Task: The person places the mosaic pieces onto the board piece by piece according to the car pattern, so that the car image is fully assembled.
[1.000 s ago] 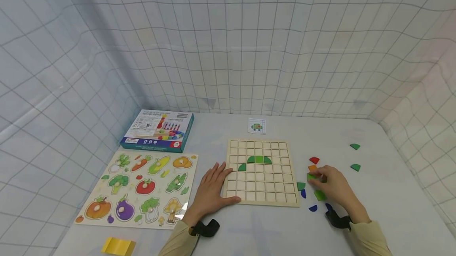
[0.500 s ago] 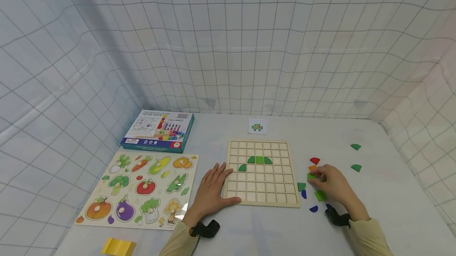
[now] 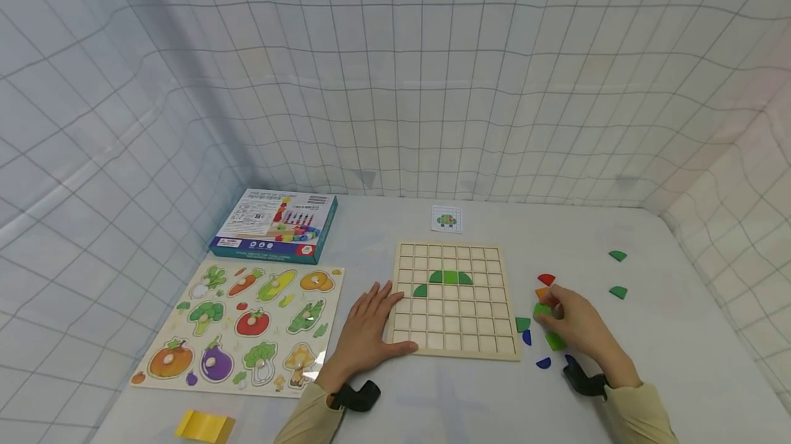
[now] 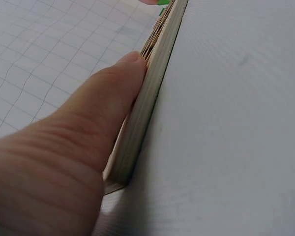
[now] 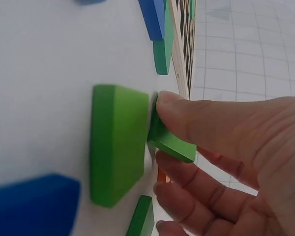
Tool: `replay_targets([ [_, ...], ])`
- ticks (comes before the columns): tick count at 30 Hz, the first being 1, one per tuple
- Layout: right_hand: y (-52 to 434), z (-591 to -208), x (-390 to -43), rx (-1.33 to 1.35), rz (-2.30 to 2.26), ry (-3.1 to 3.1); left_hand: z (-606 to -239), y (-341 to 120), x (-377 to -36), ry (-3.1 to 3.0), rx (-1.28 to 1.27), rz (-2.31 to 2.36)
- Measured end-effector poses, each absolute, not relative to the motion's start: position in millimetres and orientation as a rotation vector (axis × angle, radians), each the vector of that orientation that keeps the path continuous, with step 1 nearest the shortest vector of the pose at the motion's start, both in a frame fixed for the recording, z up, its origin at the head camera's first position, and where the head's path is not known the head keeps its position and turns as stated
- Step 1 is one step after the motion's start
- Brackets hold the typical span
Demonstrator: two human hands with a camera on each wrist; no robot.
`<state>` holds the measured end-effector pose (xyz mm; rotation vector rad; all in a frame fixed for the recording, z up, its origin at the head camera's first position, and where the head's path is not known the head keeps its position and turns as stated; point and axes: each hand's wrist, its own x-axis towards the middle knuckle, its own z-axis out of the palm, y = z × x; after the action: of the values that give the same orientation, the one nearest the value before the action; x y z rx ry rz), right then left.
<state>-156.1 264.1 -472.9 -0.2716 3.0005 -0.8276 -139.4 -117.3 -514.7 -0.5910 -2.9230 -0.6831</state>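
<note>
Light-green block (image 3: 542, 310) is pinched, tilted, by fingers of the right hand (image 3: 576, 320), between an orange piece (image 3: 540, 292) and a green square (image 3: 555, 342); the nearby grid board (image 3: 457, 353) is touched by the outstretched left hand (image 3: 367, 334).

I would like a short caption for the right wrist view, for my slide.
Right hand pinches a green piece beside a second green piece, a blue piece blurred in the foreground.

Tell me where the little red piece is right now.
In the head view, the red piece lies on the white table, to the right of the gridded board and just beyond the orange piece.
</note>
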Motion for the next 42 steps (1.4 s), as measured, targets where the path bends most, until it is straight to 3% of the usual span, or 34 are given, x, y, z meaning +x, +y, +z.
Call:
replay_targets([
  [24, 251, -470, -152, -0.404, -0.845, 3.118, -515, -117, -141, -2.938, -0.582, -0.679],
  [42, 197, -457, -173, -0.593, -1.056, 3.037, -511, -117, -139, -2.949, -0.581, -0.696],
])
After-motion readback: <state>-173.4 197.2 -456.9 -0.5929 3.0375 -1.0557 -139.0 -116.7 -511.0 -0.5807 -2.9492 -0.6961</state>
